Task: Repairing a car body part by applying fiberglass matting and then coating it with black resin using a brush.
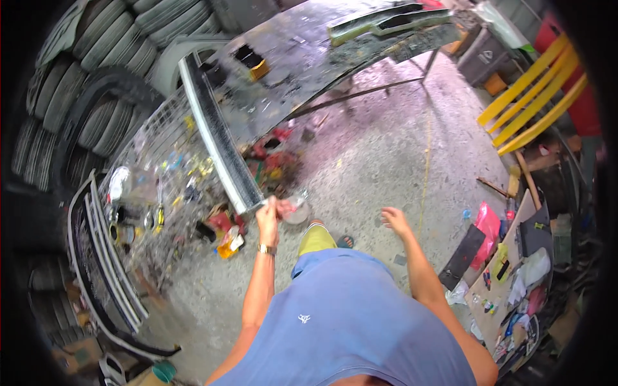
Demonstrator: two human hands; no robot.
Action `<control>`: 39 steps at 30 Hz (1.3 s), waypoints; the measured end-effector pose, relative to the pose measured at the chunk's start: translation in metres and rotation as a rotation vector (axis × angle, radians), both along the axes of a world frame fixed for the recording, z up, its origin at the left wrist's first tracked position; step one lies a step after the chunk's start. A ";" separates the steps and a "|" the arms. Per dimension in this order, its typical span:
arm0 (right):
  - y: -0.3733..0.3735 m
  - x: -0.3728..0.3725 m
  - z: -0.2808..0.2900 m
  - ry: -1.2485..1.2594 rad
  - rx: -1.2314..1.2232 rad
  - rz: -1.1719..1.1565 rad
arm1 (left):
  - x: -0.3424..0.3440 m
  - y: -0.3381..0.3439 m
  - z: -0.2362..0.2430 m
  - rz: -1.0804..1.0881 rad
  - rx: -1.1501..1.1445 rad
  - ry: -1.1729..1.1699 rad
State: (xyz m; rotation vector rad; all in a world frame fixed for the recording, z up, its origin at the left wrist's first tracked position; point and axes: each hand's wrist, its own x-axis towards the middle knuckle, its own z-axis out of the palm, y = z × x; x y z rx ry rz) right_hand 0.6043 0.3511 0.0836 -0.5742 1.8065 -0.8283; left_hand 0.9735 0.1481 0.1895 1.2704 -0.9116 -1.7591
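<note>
Long black-and-white panel (217,132): far end over desk (293,61) | left hand (268,222): closed on near end | right hand (394,220): loosely open, empty | care: likely steadier supported two-handed

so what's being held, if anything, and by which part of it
The left hand holds the long black-and-white strip by its near end; the right hand is empty.

Long black-and-white strip (219,134) in left hand (268,220)
</note>
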 end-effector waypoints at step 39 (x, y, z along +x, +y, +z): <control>-0.366 -0.452 -0.021 -0.078 0.378 -0.052 | -0.227 -0.526 -0.051 0.974 -0.013 0.265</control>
